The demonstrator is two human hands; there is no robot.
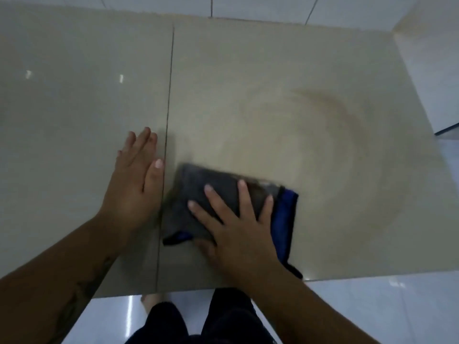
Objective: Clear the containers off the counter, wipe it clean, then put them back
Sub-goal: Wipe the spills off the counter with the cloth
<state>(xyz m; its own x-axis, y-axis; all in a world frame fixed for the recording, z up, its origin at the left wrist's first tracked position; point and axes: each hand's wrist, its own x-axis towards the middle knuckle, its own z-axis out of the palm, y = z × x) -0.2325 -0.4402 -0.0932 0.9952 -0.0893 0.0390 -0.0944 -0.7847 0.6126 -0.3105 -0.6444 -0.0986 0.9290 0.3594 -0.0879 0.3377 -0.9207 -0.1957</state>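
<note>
Pressing grey cloth (213,202), right hand (238,229) fingers (244,197) splayed, left hand (134,184) flat on counter (273,83)

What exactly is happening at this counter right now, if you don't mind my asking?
A person is wiping the counter. The right hand lies flat with spread fingers on a grey and blue cloth, pressing it against the surface near the front edge. The left hand rests flat and open on the counter beside it, just left of the seam. A curved smear shows farther back on the right. No containers are in view.
</note>
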